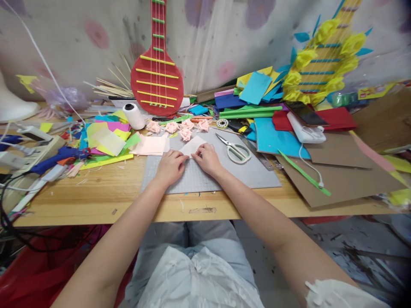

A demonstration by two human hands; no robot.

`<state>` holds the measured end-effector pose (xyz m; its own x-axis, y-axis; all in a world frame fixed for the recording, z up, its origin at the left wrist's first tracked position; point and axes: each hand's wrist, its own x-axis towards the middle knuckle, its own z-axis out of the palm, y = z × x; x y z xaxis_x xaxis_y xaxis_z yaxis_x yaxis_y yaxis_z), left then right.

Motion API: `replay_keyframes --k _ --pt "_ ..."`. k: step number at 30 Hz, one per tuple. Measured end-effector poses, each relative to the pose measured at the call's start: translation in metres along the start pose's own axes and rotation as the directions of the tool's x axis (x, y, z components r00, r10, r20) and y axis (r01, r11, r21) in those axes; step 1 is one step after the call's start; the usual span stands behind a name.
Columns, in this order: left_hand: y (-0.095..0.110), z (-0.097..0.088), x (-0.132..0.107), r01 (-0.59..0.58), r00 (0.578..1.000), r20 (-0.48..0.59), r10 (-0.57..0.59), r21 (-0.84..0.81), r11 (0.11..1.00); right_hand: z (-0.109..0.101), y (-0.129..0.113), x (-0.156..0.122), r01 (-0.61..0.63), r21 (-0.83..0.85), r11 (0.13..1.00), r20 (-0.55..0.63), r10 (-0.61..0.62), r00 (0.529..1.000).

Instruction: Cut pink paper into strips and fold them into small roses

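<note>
Holding a pale pink sheet [195, 144] of paper between them, two bare hands meet over a gray cutting mat [212, 182] on a wooden worktop [96, 194]. The sheet lies directly ahead of the fingertips, its visible part angled away from the person and slightly to the right; the fingers cover some of it, so its full outline and long axis cannot be made out. Neither hand is nearer: both touch the near edge, their fingertips almost meeting. The left hand [172, 166] is nearly closed, fingers bent and thumb tucked close to the index finger at the sheet's near left edge. The right hand [206, 159], likewise curled, has its thumb and fingertips on the near right part; how firmly either one grips cannot be told. Just left of the sheet sits a stack of pale pink paper [149, 145], partly on the mat, while five folded paper roses [185, 134] cluster beyond it. Scissors [237, 153] rest to the right of the right hand, blades pointing away and to the left. Behind the roses stands a red lute-shaped model [157, 83], strung with white thread.
</note>
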<state>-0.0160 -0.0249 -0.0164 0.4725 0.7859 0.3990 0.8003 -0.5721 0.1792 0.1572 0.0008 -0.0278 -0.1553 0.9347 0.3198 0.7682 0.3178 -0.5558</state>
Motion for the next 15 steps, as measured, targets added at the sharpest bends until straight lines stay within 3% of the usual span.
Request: replay_keyframes --k 15 --pt "-0.002 0.0037 0.0011 -0.03 1.0 -0.009 0.03 0.031 0.999 0.0006 -0.0019 -0.0005 -0.019 -0.046 0.999 -0.005 0.019 1.0"
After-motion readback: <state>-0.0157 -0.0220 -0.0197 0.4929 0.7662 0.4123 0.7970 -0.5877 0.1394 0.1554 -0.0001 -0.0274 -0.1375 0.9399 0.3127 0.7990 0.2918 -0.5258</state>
